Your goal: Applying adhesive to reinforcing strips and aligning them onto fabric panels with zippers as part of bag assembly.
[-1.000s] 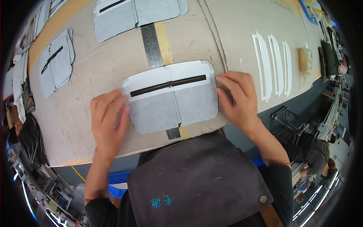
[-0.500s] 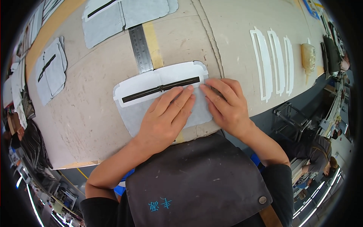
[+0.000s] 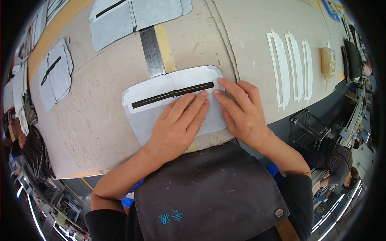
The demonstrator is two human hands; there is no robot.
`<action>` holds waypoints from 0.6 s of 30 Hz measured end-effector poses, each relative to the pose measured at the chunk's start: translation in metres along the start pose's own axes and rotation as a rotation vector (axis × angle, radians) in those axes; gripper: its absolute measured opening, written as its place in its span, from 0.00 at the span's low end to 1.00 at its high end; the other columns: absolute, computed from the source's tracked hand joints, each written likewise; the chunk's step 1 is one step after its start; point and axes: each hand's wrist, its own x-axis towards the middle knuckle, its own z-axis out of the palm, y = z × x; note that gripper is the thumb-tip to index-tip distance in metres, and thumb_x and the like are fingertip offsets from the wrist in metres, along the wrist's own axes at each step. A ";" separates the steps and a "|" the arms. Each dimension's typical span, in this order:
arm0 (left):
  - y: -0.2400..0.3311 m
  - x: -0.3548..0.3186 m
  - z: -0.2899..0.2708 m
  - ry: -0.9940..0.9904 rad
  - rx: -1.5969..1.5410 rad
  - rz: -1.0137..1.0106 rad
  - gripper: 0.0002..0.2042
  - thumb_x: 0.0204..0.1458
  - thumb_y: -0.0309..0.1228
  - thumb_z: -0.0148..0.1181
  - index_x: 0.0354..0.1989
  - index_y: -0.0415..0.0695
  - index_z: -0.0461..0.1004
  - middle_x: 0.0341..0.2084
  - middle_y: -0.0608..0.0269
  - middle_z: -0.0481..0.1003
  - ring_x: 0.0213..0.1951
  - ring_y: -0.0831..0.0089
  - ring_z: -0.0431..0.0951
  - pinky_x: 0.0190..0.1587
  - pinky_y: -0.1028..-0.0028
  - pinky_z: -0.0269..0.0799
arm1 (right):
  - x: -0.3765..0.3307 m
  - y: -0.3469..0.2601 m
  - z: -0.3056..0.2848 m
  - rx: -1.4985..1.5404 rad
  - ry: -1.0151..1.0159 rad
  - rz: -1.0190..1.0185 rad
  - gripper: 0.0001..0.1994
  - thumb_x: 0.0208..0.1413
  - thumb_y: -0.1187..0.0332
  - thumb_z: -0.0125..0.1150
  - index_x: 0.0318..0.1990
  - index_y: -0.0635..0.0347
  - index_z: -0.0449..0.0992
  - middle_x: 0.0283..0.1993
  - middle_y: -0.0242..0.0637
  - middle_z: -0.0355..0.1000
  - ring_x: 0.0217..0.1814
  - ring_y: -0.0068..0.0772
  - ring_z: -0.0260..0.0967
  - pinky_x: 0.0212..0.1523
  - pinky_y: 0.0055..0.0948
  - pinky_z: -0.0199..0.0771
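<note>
In front of me lies a pale grey backed panel [image 3: 140, 124] with rounded corners. A white frame strip [image 3: 161, 85] runs along its far side, around a slot where a black zipper [image 3: 152, 100] shows. My left hand [image 3: 177, 122] rests flat on the panel, fingers stretched, their tips just below the zipper's right part. At the panel's right edge, my right hand [image 3: 246, 108] touches the end of the white strip with its fingertips, fingers apart. The hands cover the panel's lower right part. A steel ruler [image 3: 152, 52] lies flat beyond the panel's far edge.
Another grey panel [image 3: 157, 16] lies at the far edge, and a small stack of panels [image 3: 56, 76] at left. Several white slotted strips [image 3: 281, 72] lie to the right, near a wrapped yellowish bottle [image 3: 328, 63]. A person [image 3: 341, 166] sits beyond the table's right side.
The right index finger has shifted slightly up along the panel's right edge. The left hand stays nearly in place; the whole view has moved slightly.
</note>
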 end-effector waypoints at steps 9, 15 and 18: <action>-0.006 -0.028 -0.018 0.000 0.007 -0.091 0.17 0.46 0.24 0.64 0.46 0.33 0.76 0.53 0.53 0.73 0.53 0.58 0.72 0.50 0.65 0.72 | 0.001 0.004 0.000 -0.048 -0.039 -0.036 0.20 0.39 0.78 0.63 0.45 0.64 0.77 0.57 0.37 0.71 0.52 0.41 0.66 0.49 0.38 0.68; -0.021 -0.067 -0.039 0.058 0.102 -0.209 0.19 0.42 0.20 0.65 0.47 0.33 0.76 0.52 0.54 0.75 0.52 0.56 0.73 0.51 0.65 0.71 | 0.009 0.006 -0.006 -0.019 -0.063 -0.012 0.18 0.44 0.77 0.64 0.47 0.63 0.76 0.55 0.37 0.71 0.52 0.43 0.66 0.50 0.38 0.68; -0.031 -0.079 -0.047 0.109 0.153 -0.304 0.17 0.44 0.18 0.62 0.47 0.33 0.76 0.53 0.53 0.74 0.53 0.55 0.72 0.54 0.63 0.69 | 0.012 0.007 -0.008 -0.024 -0.087 -0.010 0.19 0.44 0.78 0.64 0.47 0.63 0.76 0.54 0.37 0.71 0.53 0.43 0.66 0.51 0.38 0.67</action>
